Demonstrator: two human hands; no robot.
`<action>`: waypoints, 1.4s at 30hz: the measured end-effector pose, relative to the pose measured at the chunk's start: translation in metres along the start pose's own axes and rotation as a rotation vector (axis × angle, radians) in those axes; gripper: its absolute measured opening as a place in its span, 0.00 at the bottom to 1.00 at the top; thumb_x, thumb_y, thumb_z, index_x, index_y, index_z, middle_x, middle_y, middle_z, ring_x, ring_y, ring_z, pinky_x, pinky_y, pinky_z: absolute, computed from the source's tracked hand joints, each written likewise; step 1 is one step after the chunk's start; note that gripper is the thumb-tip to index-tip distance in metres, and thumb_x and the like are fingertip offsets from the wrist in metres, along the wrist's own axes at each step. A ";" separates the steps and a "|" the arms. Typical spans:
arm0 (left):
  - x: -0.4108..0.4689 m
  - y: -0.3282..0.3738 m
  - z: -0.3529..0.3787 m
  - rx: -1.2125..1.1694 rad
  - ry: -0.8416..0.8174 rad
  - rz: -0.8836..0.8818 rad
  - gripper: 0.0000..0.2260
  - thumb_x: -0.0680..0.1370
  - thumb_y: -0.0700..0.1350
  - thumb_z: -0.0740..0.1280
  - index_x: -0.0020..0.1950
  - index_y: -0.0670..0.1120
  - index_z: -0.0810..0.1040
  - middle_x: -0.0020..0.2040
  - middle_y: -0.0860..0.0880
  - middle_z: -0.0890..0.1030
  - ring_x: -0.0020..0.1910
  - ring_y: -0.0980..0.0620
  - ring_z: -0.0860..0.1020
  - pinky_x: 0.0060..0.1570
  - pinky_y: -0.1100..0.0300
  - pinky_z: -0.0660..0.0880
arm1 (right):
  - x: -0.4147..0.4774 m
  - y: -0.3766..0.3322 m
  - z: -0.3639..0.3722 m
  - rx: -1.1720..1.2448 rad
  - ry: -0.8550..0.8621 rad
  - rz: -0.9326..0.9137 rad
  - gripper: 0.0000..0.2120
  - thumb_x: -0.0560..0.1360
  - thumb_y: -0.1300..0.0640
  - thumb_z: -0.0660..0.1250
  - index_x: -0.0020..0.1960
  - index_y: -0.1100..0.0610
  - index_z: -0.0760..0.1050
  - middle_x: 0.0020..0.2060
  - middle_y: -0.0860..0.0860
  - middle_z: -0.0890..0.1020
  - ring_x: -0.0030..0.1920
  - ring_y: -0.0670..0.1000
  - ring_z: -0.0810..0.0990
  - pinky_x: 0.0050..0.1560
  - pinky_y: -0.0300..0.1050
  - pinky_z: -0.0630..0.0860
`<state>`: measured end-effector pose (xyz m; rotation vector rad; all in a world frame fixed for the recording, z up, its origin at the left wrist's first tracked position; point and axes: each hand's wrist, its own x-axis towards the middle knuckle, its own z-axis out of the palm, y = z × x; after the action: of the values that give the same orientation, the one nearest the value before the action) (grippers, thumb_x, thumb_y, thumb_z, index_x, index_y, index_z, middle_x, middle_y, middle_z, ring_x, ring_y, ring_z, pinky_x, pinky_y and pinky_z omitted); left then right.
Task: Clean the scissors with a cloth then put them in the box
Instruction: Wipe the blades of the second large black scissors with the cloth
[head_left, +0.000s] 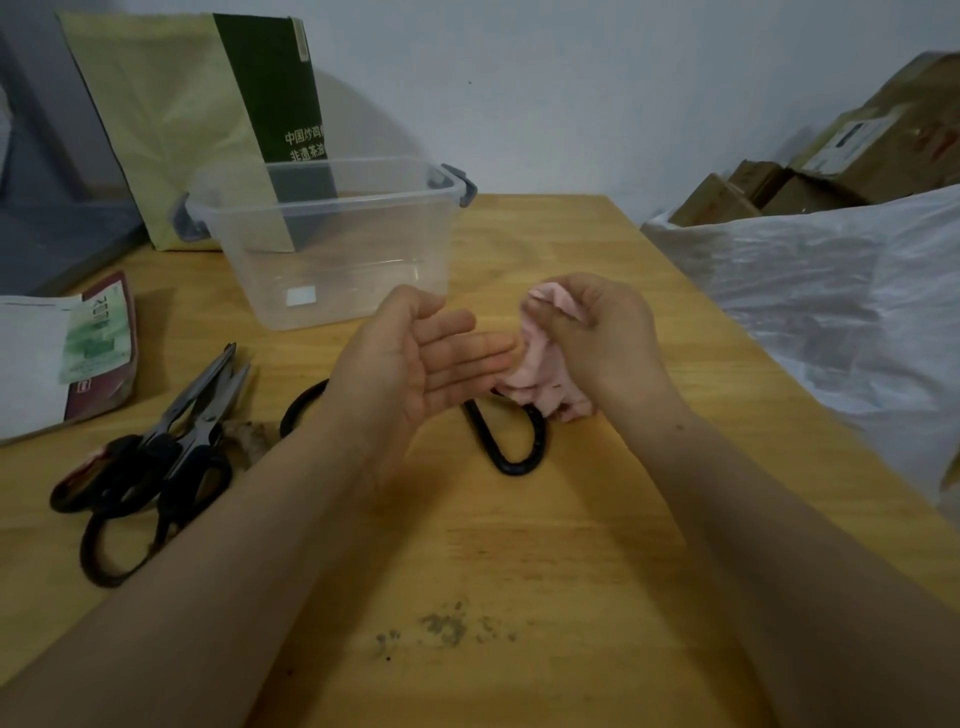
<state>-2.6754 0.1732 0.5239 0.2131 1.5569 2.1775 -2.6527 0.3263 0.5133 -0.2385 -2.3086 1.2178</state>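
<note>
My right hand (592, 338) grips a crumpled pink cloth (540, 374) above the wooden table. My left hand (421, 353) is held flat with straight fingers, palm up, its fingertips touching the cloth. Under both hands lies a pair of scissors with black loop handles (514, 447); its blades are hidden by my hands. Two more black-handled scissors (171, 441) lie at the left, overlapping, blades pointing away from me. A clear plastic box (332, 244) with grey clips stands open just beyond my hands, with nothing in it.
A green and black paper bag (208, 114) leans on the wall behind the box. Papers and a dark red booklet (98, 353) lie at the left edge. A white plastic sack (831, 301) and cardboard boxes (857, 156) stand off the table's right side. Dark specks (441, 629) mark the near tabletop.
</note>
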 end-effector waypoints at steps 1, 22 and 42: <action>0.001 0.001 -0.003 0.037 0.081 0.022 0.18 0.79 0.47 0.55 0.61 0.36 0.73 0.47 0.40 0.84 0.47 0.45 0.84 0.50 0.54 0.80 | 0.001 0.001 -0.004 -0.161 -0.053 0.048 0.08 0.78 0.54 0.65 0.43 0.56 0.76 0.31 0.45 0.78 0.29 0.41 0.77 0.29 0.36 0.71; 0.014 -0.016 -0.011 0.322 0.209 -0.086 0.14 0.73 0.48 0.72 0.51 0.39 0.80 0.48 0.41 0.83 0.48 0.45 0.82 0.51 0.52 0.79 | -0.011 -0.011 0.002 -0.160 -0.288 0.067 0.12 0.71 0.60 0.65 0.33 0.68 0.74 0.24 0.55 0.70 0.24 0.52 0.68 0.28 0.43 0.66; 0.005 -0.031 0.003 0.442 0.043 0.152 0.10 0.73 0.31 0.68 0.53 0.39 0.77 0.38 0.46 0.78 0.37 0.52 0.79 0.36 0.62 0.80 | -0.006 -0.009 -0.005 -0.032 -0.151 -0.111 0.21 0.77 0.56 0.66 0.69 0.49 0.70 0.54 0.45 0.78 0.54 0.44 0.77 0.57 0.41 0.76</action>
<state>-2.6707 0.1860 0.4952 0.4368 2.0937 1.9252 -2.6443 0.3223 0.5209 -0.0299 -2.4358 1.1807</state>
